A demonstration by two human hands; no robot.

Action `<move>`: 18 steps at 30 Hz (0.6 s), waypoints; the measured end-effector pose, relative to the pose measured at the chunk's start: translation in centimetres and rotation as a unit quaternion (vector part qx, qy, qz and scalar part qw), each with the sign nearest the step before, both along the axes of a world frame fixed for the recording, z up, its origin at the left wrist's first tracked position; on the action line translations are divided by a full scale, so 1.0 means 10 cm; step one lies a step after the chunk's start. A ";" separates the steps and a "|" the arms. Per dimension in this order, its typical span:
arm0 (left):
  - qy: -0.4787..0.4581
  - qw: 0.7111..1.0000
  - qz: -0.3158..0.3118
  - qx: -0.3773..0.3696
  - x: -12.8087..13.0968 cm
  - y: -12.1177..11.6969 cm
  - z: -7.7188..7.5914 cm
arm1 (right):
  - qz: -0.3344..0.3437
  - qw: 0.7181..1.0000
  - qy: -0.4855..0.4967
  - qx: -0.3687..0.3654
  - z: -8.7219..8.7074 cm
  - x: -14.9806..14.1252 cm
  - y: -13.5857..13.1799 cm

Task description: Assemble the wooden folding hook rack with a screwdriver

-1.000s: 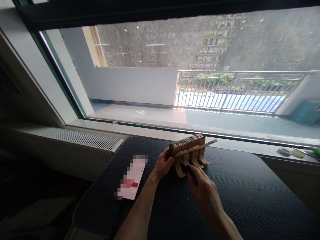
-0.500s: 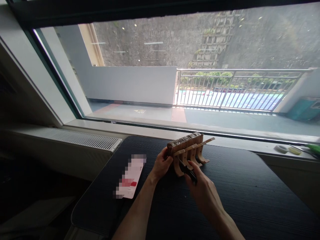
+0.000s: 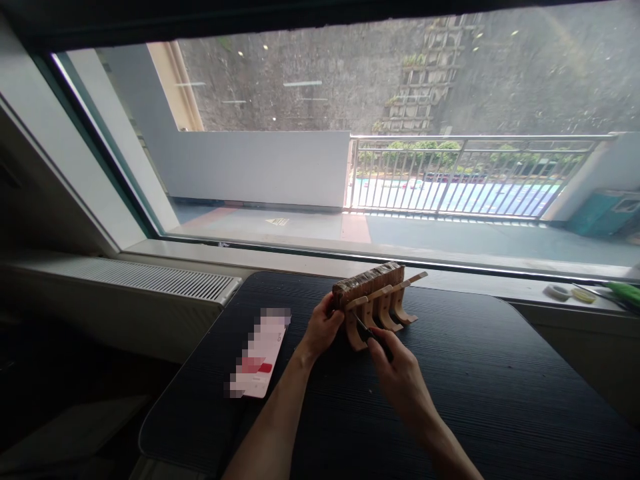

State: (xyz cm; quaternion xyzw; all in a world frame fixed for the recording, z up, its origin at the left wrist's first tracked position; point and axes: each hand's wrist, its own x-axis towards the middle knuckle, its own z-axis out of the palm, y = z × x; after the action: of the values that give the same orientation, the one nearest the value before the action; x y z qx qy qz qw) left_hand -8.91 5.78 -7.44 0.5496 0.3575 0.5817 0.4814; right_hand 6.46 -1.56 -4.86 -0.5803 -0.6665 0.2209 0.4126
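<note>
A wooden rack point(image 3: 370, 283) stands on the dark table, its top block rough and bark-like. Several curved wooden hooks point(image 3: 387, 317) hang from its near side, and a thin pale wooden strip point(image 3: 415, 281) runs across them. My left hand point(image 3: 323, 325) grips the rack's left end, thumb on the near face and the other fingers partly hidden behind. Wrapped around a black handle is my right hand point(image 3: 397, 357). From that handle a thin metal shaft, seemingly of a screwdriver point(image 3: 364, 327), points up-left at the leftmost hook. The contact of its tip is too small to make out.
Left of my forearms lies a phone point(image 3: 263, 367) with a pink, partly blurred screen. A radiator point(image 3: 165, 280) borders the table point(image 3: 480, 373) on the left. Tape rolls point(image 3: 557, 292) and a green-handled tool point(image 3: 623, 292) rest on the sill below the window.
The view has shifted slightly. My left hand keeps hold of the rack's end. My right hand's grip on the screwdriver has changed, with more handle showing half a second ago than now.
</note>
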 end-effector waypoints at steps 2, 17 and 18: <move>0.002 1.000 0.001 0.000 0.00 0.00 -0.01 | 0.008 0.997 0.068 -0.046 0.02 0.02 0.02; -0.023 1.000 -0.014 -0.014 0.01 -0.04 -0.06 | 0.032 0.996 -0.052 0.063 -0.08 0.10 -0.09; -0.022 1.000 -0.017 -0.015 0.02 -0.04 -0.07 | 0.037 0.994 -0.068 0.079 -0.09 0.10 -0.09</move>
State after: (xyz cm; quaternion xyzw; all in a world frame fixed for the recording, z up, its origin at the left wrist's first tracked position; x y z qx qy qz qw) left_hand -8.73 5.43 -8.15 0.5352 0.3459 0.5805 0.5068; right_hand 7.46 -2.50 -5.76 -0.5343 -0.7295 0.1431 0.4022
